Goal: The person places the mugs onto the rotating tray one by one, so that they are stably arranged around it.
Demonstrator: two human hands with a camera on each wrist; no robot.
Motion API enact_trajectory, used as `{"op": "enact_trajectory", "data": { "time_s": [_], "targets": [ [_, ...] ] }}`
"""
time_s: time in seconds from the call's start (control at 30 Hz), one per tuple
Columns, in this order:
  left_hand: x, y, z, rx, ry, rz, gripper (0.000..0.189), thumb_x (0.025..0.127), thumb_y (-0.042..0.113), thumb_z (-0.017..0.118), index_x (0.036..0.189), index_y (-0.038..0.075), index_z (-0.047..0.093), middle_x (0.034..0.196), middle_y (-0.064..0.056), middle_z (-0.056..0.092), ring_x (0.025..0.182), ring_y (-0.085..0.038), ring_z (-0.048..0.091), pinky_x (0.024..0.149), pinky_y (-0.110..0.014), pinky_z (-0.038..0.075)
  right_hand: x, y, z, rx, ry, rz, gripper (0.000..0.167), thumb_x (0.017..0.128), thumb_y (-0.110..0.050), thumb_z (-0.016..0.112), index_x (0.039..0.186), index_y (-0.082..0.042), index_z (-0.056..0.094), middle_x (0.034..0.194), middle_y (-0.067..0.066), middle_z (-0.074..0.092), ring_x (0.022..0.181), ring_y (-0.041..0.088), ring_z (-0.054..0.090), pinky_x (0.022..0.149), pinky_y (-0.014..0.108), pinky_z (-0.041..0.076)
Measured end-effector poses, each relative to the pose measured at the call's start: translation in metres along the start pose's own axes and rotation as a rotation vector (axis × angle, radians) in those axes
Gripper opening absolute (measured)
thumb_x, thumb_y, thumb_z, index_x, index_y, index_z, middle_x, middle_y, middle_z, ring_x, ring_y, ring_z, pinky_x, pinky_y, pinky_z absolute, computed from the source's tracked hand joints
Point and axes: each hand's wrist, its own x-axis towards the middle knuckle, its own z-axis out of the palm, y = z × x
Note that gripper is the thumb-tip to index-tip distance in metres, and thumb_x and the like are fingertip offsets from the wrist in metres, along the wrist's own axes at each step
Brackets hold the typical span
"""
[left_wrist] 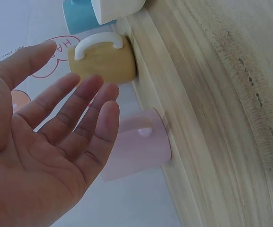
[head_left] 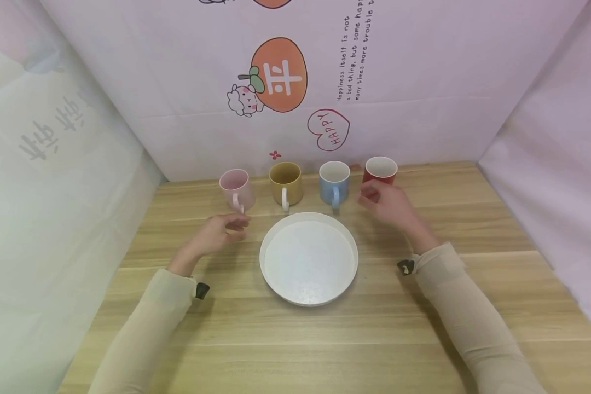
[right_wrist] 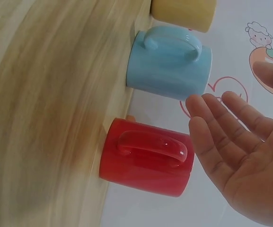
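Four mugs are several in a row, so by colour: a pink mug [head_left: 242, 194], a yellow mug [head_left: 293, 191], a light blue mug [head_left: 329, 190] and a red mug [head_left: 380, 176] stand upright along the back. My left hand [head_left: 218, 234] hovers just in front of the pink mug, fingers loosely bent and holding nothing. In the head view my right hand [head_left: 388, 205] partly covers the red mug. The right wrist view shows the red mug's handle [right_wrist: 153, 144] apart from those relaxed fingers. A round white tray [head_left: 309, 262] lies between the hands.
The wooden table [head_left: 295, 350] meets a printed white cloth [head_left: 423, 65] right behind the mugs. More cloth [head_left: 54, 219] hangs along the left side, and pale cloth [head_left: 561, 164] borders the right.
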Motion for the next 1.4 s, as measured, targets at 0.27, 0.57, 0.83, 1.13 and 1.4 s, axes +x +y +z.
{"op": "enact_trajectory", "data": {
  "time_s": [0.27,0.57,0.83,1.13,1.4],
  "targets": [
    [-0.001,0.001,0.002,-0.002,0.002,0.005,0.042,0.095,0.02,0.067,0.135,0.006,0.06,0.126,-0.019,0.068,0.115,-0.034,0.067,0.104,-0.053,0.05,0.004,0.003,0.008,0.012,0.045,-0.014,0.031,0.095,-0.025,0.066,0.117,-0.003,0.064,0.11,0.016,0.072,0.097,0.032,0.068,0.092,0.049,0.053],
    [0.0,-0.004,0.009,-0.003,0.008,0.04,0.04,0.095,0.014,0.067,0.133,0.003,0.061,0.123,-0.022,0.069,0.111,-0.034,0.069,0.102,-0.051,0.052,0.006,0.002,0.012,0.031,0.051,0.004,0.031,0.095,-0.028,0.065,0.117,-0.006,0.065,0.111,0.014,0.073,0.097,0.032,0.068,0.091,0.048,0.054],
    [-0.001,-0.003,0.013,-0.017,0.012,0.083,0.038,0.095,0.008,0.066,0.132,0.0,0.061,0.12,-0.024,0.069,0.108,-0.036,0.069,0.1,-0.049,0.054,0.006,0.003,0.014,0.035,0.049,0.005,0.032,0.096,-0.029,0.064,0.117,-0.006,0.065,0.112,0.015,0.073,0.099,0.033,0.068,0.091,0.05,0.054],
    [0.001,-0.004,0.02,-0.061,0.003,0.113,0.04,0.092,0.008,0.07,0.13,-0.003,0.06,0.119,-0.025,0.068,0.106,-0.036,0.07,0.098,-0.048,0.055,0.009,0.0,0.014,0.054,0.043,0.002,0.032,0.095,-0.028,0.067,0.117,-0.006,0.066,0.109,0.014,0.073,0.1,0.032,0.066,0.091,0.049,0.053],
    [0.0,-0.004,0.025,-0.077,-0.027,0.083,0.043,0.094,0.01,0.069,0.133,-0.004,0.058,0.121,-0.023,0.068,0.109,-0.035,0.069,0.1,-0.048,0.054,0.011,-0.002,0.016,0.057,0.049,-0.009,0.03,0.095,-0.029,0.066,0.115,-0.007,0.068,0.108,0.014,0.073,0.099,0.031,0.066,0.088,0.048,0.054]
  ]
}}
